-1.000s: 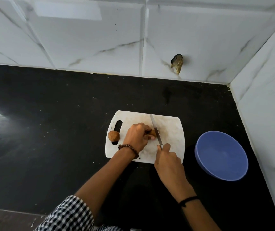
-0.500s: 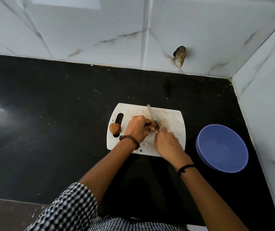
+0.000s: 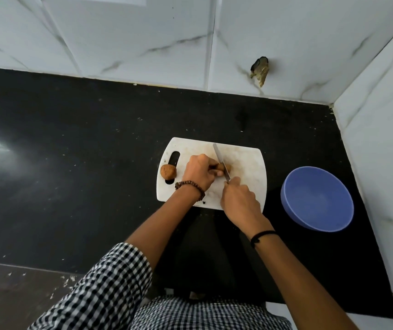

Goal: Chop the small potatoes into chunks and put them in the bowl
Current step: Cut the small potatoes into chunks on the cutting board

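White cutting board (image 3: pixel 245 163) lies flat on the black counter (image 3: pixel 71 163). Left hand (image 3: pixel 199 173) is over the middle of the board, fingers curled down on a small brown potato (image 3: pixel 224 167) and pinning it to the board surface. Right hand (image 3: pixel 239 198) is at the board's near edge, closed round the handle of a knife (image 3: pixel 219 156); the handle itself is hidden inside the grip. The blade lies across the held potato, tip toward the board's far edge. How deep the cut goes cannot be told. The hands are close together, just apart. A second potato (image 3: pixel 168 172), whole, rests at the board's left end, over the handle slot. Blue bowl (image 3: pixel 316 198) stands on the counter right of the board, near it, not touching. Bead bracelet (image 3: pixel 190 185) on the left wrist, above the board's near edge.
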